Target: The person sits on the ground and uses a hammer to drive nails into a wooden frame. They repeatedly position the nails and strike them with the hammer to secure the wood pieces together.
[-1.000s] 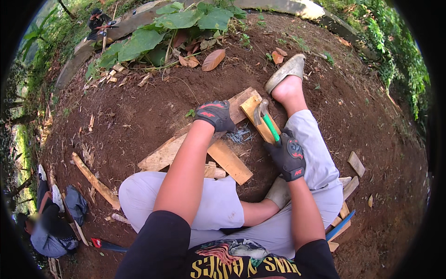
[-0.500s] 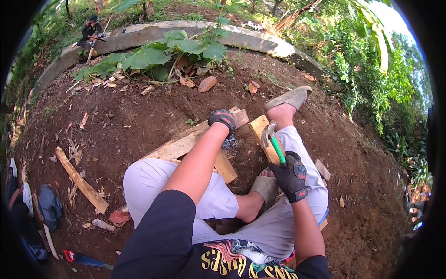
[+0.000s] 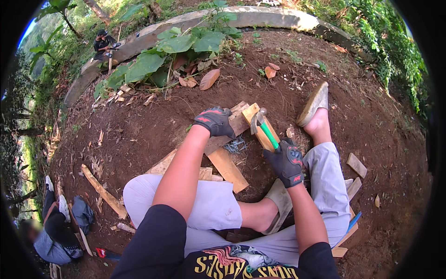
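My left hand (image 3: pixel 214 122), in a black and red glove, is closed on a weathered wooden plank (image 3: pixel 239 122) lying aslant in front of me. My right hand (image 3: pixel 285 162), gloved alike, is closed round the green handle of a claw hammer (image 3: pixel 268 132). Under the hammer is a lighter yellowish board (image 3: pixel 251 111), its far end beside the plank's end. Whether my right fingers also grip this board is hidden. A small heap of grey nails (image 3: pixel 236 145) sits on the soil between the boards. Another short board (image 3: pixel 227 169) slants down toward my left leg.
Wood offcuts (image 3: pixel 357 165) lie beyond my right leg. At the left are a long split stick (image 3: pixel 103 191), a dark bag (image 3: pixel 82 215) and a seated person (image 3: pixel 55 235). A leafy plant (image 3: pixel 153 63) grows before a low curved wall (image 3: pixel 186 21), where another person (image 3: pixel 103 45) sits.
My right leg has swung outward to the right. The hammer and yellowish board have come left, close to the plank. My left hand has shifted slightly left, and the view has turned.
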{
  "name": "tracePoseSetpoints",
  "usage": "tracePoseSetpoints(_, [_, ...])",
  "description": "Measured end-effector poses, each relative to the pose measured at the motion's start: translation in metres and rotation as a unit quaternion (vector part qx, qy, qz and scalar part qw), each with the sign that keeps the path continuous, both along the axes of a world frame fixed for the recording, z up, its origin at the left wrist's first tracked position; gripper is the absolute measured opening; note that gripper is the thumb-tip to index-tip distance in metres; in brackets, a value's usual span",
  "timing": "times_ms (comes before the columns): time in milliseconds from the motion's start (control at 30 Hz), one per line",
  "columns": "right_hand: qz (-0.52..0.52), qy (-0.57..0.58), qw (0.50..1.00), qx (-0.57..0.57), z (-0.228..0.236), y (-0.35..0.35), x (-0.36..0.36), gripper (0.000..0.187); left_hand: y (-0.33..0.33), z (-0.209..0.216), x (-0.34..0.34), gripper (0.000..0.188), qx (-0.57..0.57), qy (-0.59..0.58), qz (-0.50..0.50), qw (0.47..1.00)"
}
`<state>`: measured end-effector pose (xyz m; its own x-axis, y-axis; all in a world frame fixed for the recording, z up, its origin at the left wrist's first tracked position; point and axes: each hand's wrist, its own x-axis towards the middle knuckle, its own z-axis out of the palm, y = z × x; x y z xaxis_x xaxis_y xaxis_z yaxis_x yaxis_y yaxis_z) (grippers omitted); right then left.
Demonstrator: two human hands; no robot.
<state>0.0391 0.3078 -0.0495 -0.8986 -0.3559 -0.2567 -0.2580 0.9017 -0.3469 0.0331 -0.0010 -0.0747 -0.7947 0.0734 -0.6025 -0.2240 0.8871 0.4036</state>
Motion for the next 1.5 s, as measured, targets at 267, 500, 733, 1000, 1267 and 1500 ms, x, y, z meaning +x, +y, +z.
tracePoseSetpoints(267, [0.004, -0.063, 0.998, -0.013, -0.039, 0.012, -0.004, 0.05, 0.007, -0.026, -0.023, 0.058, 0.116, 0.126, 0.143, 0.975])
tracePoseSetpoints(500, [0.018, -0.038, 0.997, -0.058, -0.049, 0.016, -0.008, 0.048, 0.042, -0.012, -0.033, 0.052, 0.134, 0.075, 0.167, 0.974])
tracePoseSetpoints(733, [0.065, 0.023, 0.994, -0.088, -0.061, 0.018, -0.006, 0.025, 0.024, -0.029, -0.024, 0.052, 0.207, 0.082, 0.066, 0.973])
tracePoseSetpoints(1000, [0.079, 0.028, 0.992, -0.098, -0.059, 0.019, -0.011, 0.013, 0.02, -0.038, 0.001, 0.076, 0.086, 0.122, 0.02, 0.989])
tracePoseSetpoints(1267, [0.065, 0.014, 0.991, -0.112, -0.061, 0.024, -0.012, 0.017, 0.046, -0.049, 0.003, 0.065, 0.025, 0.252, 0.009, 0.967])
tracePoseSetpoints(1500, [0.079, -0.009, 0.991, -0.106, -0.06, 0.017, -0.012, 0.026, 0.055, -0.066, 0.011, 0.085, -0.036, 0.28, -0.028, 0.959])
